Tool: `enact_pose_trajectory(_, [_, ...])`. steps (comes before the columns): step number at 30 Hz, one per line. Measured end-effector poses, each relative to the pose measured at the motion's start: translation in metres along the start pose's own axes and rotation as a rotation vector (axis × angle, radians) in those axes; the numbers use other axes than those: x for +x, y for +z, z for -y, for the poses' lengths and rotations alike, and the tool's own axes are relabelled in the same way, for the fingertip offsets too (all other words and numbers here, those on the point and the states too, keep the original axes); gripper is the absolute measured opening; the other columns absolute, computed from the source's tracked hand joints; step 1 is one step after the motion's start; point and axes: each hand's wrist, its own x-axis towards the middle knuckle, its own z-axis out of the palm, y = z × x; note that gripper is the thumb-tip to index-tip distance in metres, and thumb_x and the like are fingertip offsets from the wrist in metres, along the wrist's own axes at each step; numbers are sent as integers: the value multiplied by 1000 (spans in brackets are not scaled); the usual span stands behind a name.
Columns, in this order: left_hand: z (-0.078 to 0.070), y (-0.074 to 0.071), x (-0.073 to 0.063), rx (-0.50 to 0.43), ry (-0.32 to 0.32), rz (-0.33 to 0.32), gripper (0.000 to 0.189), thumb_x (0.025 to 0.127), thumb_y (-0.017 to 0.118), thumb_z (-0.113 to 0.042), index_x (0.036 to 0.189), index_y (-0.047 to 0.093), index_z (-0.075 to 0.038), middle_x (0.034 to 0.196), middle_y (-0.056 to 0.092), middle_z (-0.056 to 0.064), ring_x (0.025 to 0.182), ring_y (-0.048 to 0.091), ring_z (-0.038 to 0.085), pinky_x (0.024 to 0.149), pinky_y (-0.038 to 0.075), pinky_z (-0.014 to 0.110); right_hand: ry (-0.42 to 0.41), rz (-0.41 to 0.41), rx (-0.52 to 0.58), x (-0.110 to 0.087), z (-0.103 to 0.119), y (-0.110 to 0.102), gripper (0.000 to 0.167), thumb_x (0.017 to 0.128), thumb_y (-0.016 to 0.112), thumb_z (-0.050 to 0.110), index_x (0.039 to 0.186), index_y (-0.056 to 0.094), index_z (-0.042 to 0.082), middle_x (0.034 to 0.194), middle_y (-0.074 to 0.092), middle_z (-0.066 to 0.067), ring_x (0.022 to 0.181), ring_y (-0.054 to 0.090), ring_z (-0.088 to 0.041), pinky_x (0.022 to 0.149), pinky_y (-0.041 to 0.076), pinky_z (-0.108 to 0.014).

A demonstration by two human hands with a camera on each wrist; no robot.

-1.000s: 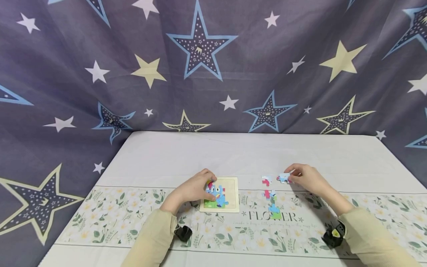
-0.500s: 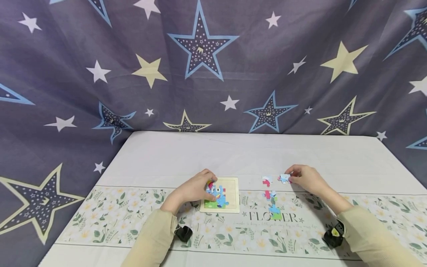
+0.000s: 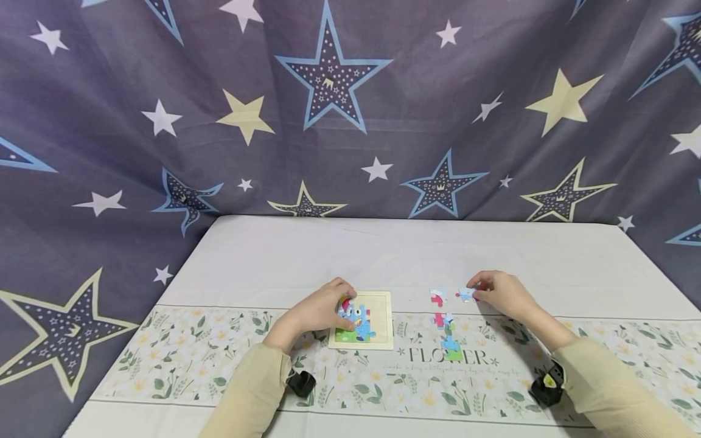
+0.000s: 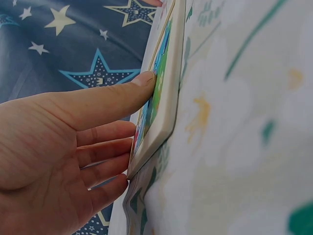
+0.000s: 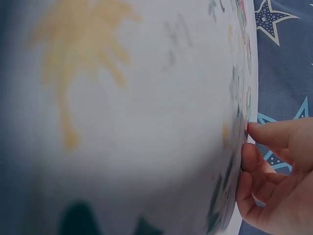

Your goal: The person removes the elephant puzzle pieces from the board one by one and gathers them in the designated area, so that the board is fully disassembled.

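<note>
"While the left hand (image 3: 320, 307) is holding the puzzle tray (image 3: 389, 319) just below the middle of the head view, what's the right hand (image 3: 506, 295) doing?"

"It's pinching a loose piece (image 3: 465, 295) by its right edge, between thumb and curled fingers, toward the lower right of the frame. I'm not managing to tell whether that piece is lying flat or hanging just off the tablecloth (image 3: 416, 255)."

"What's bothering you?"

"That grip, for one. It's catching only one edge, so a slight twist could be turning the piece or letting it slip."

"And on the left?"

"There the fingers are bracing the tray's outer edge and the thumb is reaching over the joined pieces (image 3: 358, 322). If it's pressing sideways, I'm guessing they could be shifting, since bare tray is showing along their right side."

"Anything else?"

"Other loose pieces (image 3: 451, 350) are lying in a rough column between tray and right hand. The top one is sitting just left of the pinched piece, so a careless nudge could be knocking it askew."
</note>
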Motion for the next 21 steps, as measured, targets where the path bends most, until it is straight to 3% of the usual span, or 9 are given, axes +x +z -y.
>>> enact_pose_trajectory(11, [1,2,1,9,11,-3,60,72,77,-28,121,52,-5,124,45,4,111,46,20,98,38,39,-2,-1,12,-2,2,-4,14,85,60,14,96,66,7,77,62,-2,62,51,-11,58,39,-29])
enact_pose_trajectory(17, [0,1,0,10,8,-5,59,72,77,-26,121,52,-5,124,45,5,112,45,22,98,38,39,-38,-2,50,-3,18,-7,17,86,59,13,99,64,4,77,61,-3,59,52,-12,51,39,-27])
enact_pose_trajectory(21, [-1,0,0,8,9,-7,59,71,77,-25,120,52,-4,124,45,5,112,46,22,98,38,39,-87,-2,62,-3,31,-5,17,85,60,12,98,65,3,78,61,-4,60,53,-11,54,42,-27])
